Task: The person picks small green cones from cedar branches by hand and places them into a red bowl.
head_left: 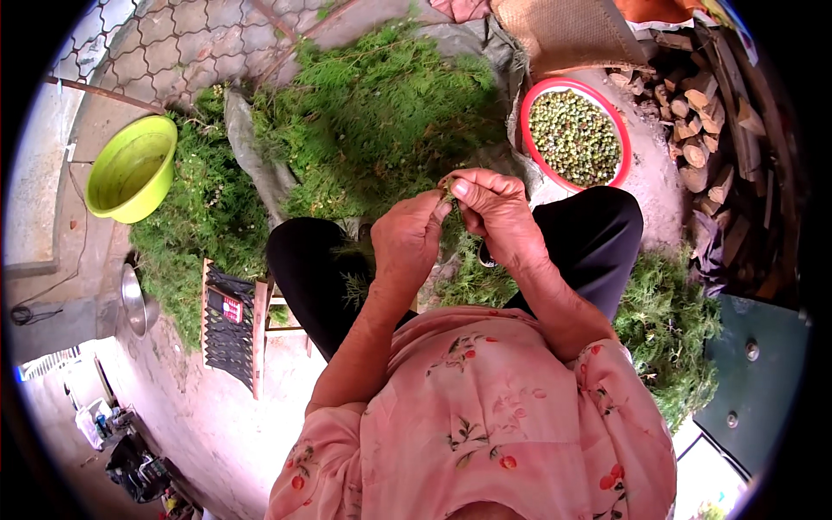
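My left hand point(406, 236) and my right hand point(501, 215) meet in front of my knees, fingers pinched together. Between their fingertips is a small green sprig point(448, 198) with feathery leaves, mostly covered by the fingers. Just beyond my hands spreads a large heap of cut evergreen branches point(381, 113), partly lying on a grey sheet. Ahead and to the right of my right hand stands a red-rimmed basin point(527, 130) holding many small round green cones point(574, 139).
A lime-green basin point(160, 186) stands at the left among more branches, near a metal bowl point(133, 299). Close to my left leg is a woven-strap stool point(236, 347) with a small red-and-black object point(227, 307) on it. Stacked firewood point(693, 130) lies at the right.
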Demonstrator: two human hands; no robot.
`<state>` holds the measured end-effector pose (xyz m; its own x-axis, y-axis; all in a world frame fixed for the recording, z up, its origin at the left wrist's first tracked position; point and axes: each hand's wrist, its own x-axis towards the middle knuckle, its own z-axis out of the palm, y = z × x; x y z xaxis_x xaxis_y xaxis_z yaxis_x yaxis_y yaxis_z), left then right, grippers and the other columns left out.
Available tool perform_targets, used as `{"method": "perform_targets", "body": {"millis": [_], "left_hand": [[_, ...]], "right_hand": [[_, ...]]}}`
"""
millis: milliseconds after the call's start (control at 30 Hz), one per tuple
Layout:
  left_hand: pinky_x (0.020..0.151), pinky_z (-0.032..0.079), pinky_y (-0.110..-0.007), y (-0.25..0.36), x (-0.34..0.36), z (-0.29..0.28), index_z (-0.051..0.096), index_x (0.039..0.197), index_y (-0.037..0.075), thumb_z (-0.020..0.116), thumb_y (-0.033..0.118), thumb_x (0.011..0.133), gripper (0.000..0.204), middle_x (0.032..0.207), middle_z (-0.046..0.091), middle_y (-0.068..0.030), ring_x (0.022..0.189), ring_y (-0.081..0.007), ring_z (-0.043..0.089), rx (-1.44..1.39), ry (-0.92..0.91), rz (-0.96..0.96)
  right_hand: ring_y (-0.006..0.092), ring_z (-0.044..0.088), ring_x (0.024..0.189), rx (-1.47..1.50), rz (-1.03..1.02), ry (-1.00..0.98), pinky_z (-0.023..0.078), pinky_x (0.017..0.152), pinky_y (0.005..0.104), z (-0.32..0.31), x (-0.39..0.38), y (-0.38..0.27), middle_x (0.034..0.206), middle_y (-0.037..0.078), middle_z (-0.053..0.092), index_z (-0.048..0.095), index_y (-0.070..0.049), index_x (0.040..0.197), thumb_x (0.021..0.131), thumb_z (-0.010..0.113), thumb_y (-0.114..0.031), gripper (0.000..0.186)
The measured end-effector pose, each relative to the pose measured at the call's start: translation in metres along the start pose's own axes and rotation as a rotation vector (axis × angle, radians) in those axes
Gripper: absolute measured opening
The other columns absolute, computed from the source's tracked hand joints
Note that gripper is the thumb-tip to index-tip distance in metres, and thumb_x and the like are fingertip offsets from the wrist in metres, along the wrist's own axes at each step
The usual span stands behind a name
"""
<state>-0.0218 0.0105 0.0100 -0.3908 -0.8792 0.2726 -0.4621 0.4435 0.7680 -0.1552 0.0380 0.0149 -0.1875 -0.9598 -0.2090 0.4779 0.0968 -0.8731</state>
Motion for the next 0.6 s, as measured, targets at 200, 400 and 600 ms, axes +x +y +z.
{"method": "perform_targets", "body": {"millis": [200, 400, 600], "left_hand": [[0.055, 0.043, -0.034, 0.005, 0.003, -0.003, 0.060, 0.090, 0.010, 0.057, 0.014, 0.080, 0.011, 0.072, 0.057, -0.0130, 0.065, -0.0314, 0.054, -0.066, -0.034, -0.088], [0.047, 0.037, -0.021, -0.006, -0.001, -0.006, 0.060, 0.096, 0.002, 0.057, 0.014, 0.083, 0.017, 0.061, 0.054, -0.0018, 0.051, -0.0074, 0.044, -0.211, -0.044, -0.213], [0.046, 0.031, -0.019, -0.006, 0.007, -0.010, 0.056, 0.081, 0.003, 0.052, 0.020, 0.087, 0.018, 0.057, 0.050, 0.0009, 0.049, -0.0046, 0.036, -0.497, -0.026, -0.360]], "right_hand": [[0.0060, 0.038, 0.046, 0.481, 0.290, 0.058, 0.027, 0.039, 0.0186, -0.003, -0.001, 0.009, 0.060, -0.001, 0.050, 0.061, -0.003, 0.088, 0.079, 0.064, -0.016, 0.015], [0.0072, 0.037, 0.047, 0.566, 0.257, 0.170, 0.026, 0.040, 0.0194, 0.001, 0.001, 0.002, 0.060, -0.002, 0.046, 0.057, -0.003, 0.086, 0.082, 0.060, -0.021, 0.019], [0.0109, 0.043, 0.054, 0.567, 0.110, -0.011, 0.031, 0.044, 0.0208, -0.022, 0.014, -0.007, 0.073, 0.004, 0.051, 0.054, -0.001, 0.095, 0.085, 0.055, -0.018, 0.020]]}}
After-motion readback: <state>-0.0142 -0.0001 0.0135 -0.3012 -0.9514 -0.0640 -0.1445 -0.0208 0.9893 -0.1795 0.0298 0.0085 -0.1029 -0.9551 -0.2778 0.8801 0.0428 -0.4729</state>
